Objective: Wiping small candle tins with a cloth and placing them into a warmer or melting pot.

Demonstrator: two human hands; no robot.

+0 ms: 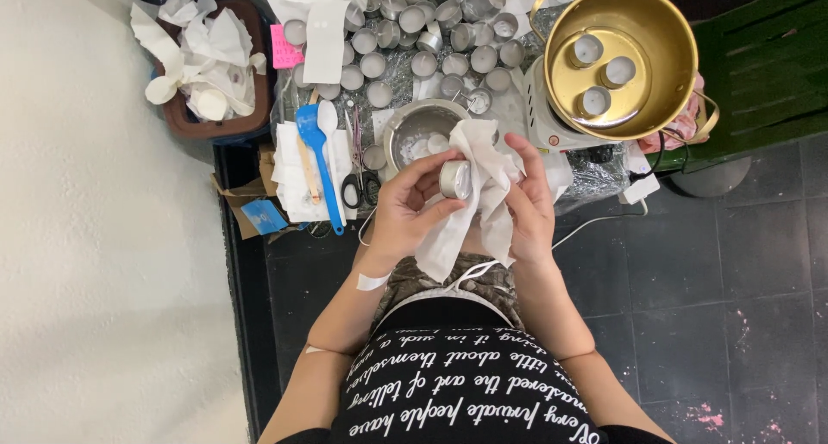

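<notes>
Head view looks straight down on a dark tiled floor [733, 263] with a pale wall [95, 263] along the left, and a low crowded work surface at the top; at its right a gold-coloured pot [642, 30] sits on a white heater base [543, 121] with three small filled cups inside, and a brown bin [203, 121] of crumpled paper stands at the far left; between them lie rows of empty metal tealight cups [414, 39], a steel bowl [405, 129], a blue spoon [317, 164] and scissors [355, 181]; just below the bowl the left hand [410, 211] pinches a small metal cup [454, 178] by its rim and base between thumb and curled fingers, while the right hand [530, 204] presses a white tissue [470, 207] against it, fingers bunched in the paper; the cup looks light, thin-walled and easily dented, possibly slick, so the rim-and-base hold seems safest, and the tissue is soft and tears readily; open room lies over the lap and to the right, whereas the bowl and pot crowd the space ahead
</notes>
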